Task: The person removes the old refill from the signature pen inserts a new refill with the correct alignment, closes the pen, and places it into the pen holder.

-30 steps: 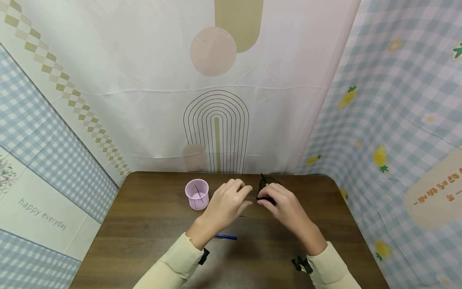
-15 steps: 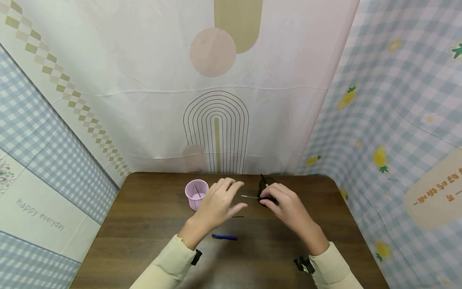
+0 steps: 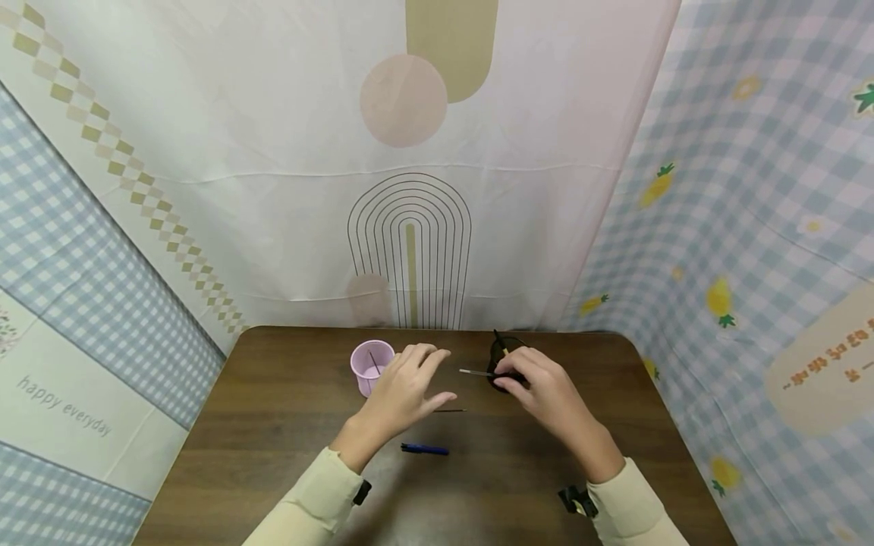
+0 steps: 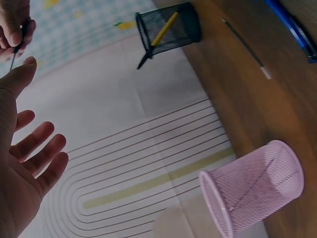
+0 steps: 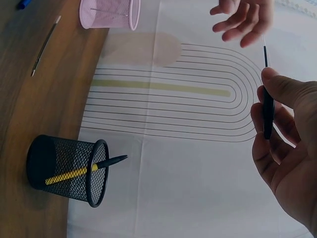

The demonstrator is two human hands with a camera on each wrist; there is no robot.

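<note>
My right hand [image 3: 542,387] pinches a black pen barrel [image 5: 268,111] between thumb and fingers. A thin pen refill [image 3: 473,371], dark with a whitish end, sticks out of it toward the left. Across a small gap, my left hand [image 3: 399,390] is held up with spread fingers and nothing in them. Behind that hand stands a pink mesh pen cup [image 4: 247,191] with a thin dark stick inside. A black mesh pen cup [image 5: 64,153], partly hidden by my right hand in the head view, holds a yellow-and-black pen [image 5: 74,174].
Between the arms, a blue pen [image 3: 425,449] lies on the brown table [image 3: 505,485]. Another loose refill [image 4: 245,47] lies behind it, flat on the wood. A patterned cloth [image 3: 300,243] hangs along the table's back edge.
My left hand has drawn back to the left and away from the refill, its fingers opening wider. More of the refill and the blue pen now shows. The right hand is nearly still.
</note>
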